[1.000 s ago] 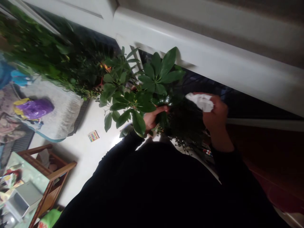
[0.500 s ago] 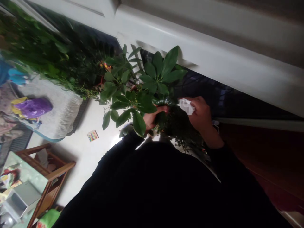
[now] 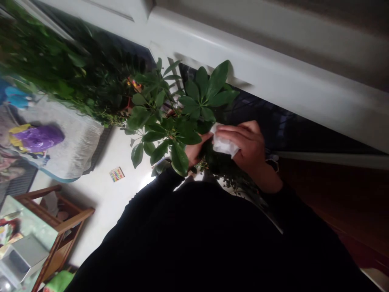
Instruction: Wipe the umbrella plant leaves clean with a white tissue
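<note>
A leafy green houseplant (image 3: 170,132) with broad glossy leaves stands before me. My left hand (image 3: 194,153) is closed around a leaf at the plant's right side; foliage hides most of the fingers, and the leaf is largely covered. In my right hand (image 3: 247,146) is a crumpled white tissue (image 3: 224,145), held under bent fingers. The tissue lies against the leaf beside my left fingertips, so the two hands nearly meet.
A white window ledge (image 3: 243,52) runs behind the plant. More dense greenery (image 3: 60,69) fills the left. A cloth-covered seat (image 3: 79,138) bears a purple bag (image 3: 44,138). A glass-topped wooden table (image 3: 51,215) stands lower left; a colourful card (image 3: 117,174) lies on the floor.
My right hand has moved left with the tissue, from beside the leaf onto it. The left hand stays nearly in place at the leaf.
</note>
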The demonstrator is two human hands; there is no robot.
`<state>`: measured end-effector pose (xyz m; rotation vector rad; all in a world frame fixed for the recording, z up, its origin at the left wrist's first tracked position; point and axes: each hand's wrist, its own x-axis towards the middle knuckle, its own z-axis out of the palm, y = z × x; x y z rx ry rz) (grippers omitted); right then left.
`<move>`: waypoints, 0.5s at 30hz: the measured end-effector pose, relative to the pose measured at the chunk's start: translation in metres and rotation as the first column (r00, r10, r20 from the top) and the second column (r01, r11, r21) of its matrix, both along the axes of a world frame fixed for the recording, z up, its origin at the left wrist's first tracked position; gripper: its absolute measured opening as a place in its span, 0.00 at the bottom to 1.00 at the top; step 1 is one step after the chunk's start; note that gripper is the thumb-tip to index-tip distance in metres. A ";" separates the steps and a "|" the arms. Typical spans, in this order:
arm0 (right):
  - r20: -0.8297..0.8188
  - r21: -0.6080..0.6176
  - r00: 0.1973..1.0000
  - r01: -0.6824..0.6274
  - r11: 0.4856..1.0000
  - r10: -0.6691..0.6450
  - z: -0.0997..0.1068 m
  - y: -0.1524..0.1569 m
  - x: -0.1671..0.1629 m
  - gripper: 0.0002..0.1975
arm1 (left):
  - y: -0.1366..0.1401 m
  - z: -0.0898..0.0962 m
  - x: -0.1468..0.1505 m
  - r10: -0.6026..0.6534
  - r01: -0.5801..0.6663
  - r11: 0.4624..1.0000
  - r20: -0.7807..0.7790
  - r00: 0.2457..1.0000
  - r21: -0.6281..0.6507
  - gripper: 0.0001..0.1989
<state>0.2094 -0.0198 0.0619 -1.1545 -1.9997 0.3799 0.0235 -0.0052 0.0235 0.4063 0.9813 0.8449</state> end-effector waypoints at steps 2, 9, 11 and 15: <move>0.019 0.004 0.999 -0.039 0.999 0.038 -0.004 0.006 -0.004 0.18 | 0.000 -0.001 -0.001 0.016 -0.016 1.000 -0.031 0.999 -0.002 0.16; 0.005 -0.085 1.000 -0.013 0.996 0.014 -0.013 0.037 0.019 0.24 | -0.005 0.003 -0.004 -0.106 0.107 0.994 -0.014 0.994 0.030 0.24; 0.053 -0.146 0.998 0.027 0.989 -0.020 -0.016 0.040 0.028 0.24 | -0.005 0.003 -0.004 -0.081 0.080 0.996 0.016 0.997 0.037 0.23; 0.024 -0.133 0.989 0.146 0.980 -0.144 -0.019 0.034 0.039 0.22 | -0.004 0.001 -0.005 -0.101 0.100 0.994 0.029 0.994 0.034 0.25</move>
